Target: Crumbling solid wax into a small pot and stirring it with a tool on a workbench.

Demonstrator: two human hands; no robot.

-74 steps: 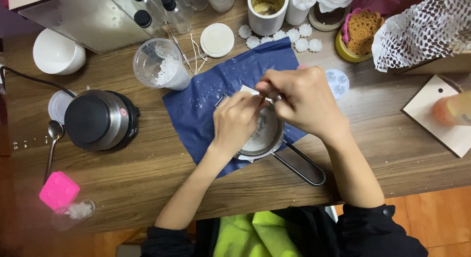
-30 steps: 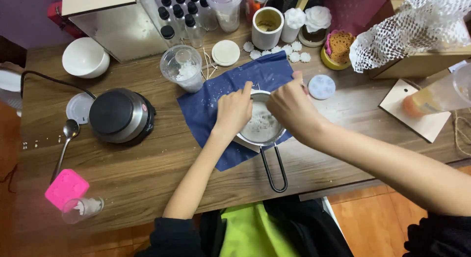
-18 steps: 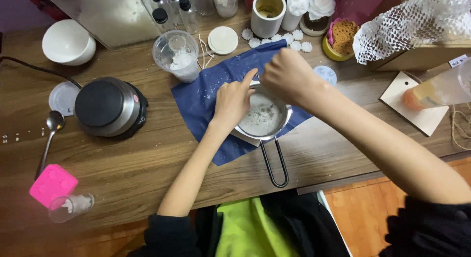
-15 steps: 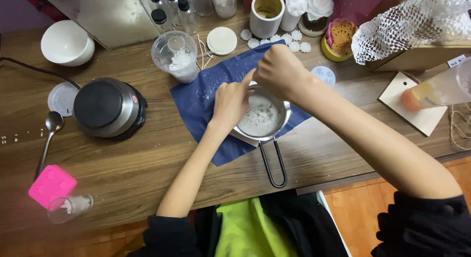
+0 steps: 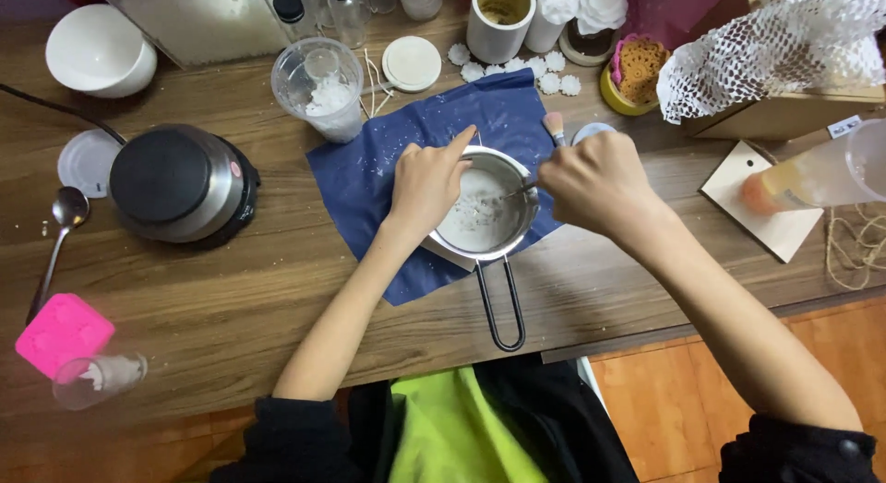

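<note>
Wooden desk (image 5: 231,298) carries a blue cloth (image 5: 388,160); on it sits a small metal pan (image 5: 484,211) holding white flakes. Left hand (image 5: 426,183) grips its rim. Right hand (image 5: 595,183) is clenched around a brush (image 5: 554,128).

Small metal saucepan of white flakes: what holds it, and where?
Left hand holds the small metal saucepan by its rim; right hand holds a thin tool in it.
</note>
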